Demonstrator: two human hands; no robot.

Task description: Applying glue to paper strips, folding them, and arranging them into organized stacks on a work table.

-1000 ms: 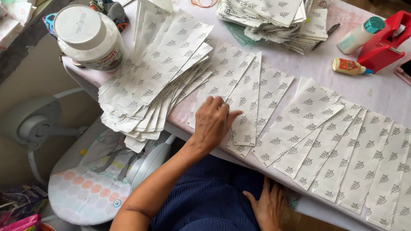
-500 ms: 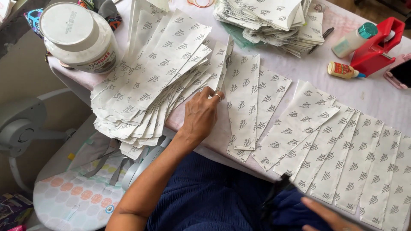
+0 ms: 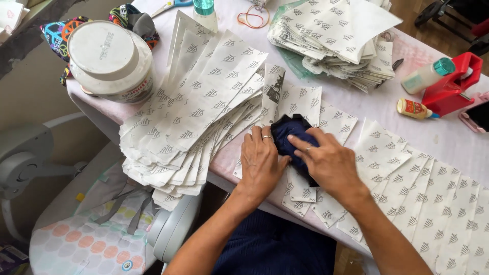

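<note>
Paper bags (image 3: 204,109), flat, white and printed with small grey leaf marks, lie fanned in overlapping rows across the pale counter (image 3: 387,109). A soft, crumpled dark blue cloth (image 3: 289,136) rests on the bags at mid-counter. Both hands press on it, palms down and fingers spread: left hand (image 3: 261,162) at its left edge, right hand (image 3: 330,162) across its top.

A table (image 3: 387,109) with a pale pink cover carries fanned white patterned paper bags (image 3: 198,109) at nine o'clock, a stacked pile (image 3: 333,38) at twelve, a red tape dispenser (image 3: 453,84) at two.
</note>
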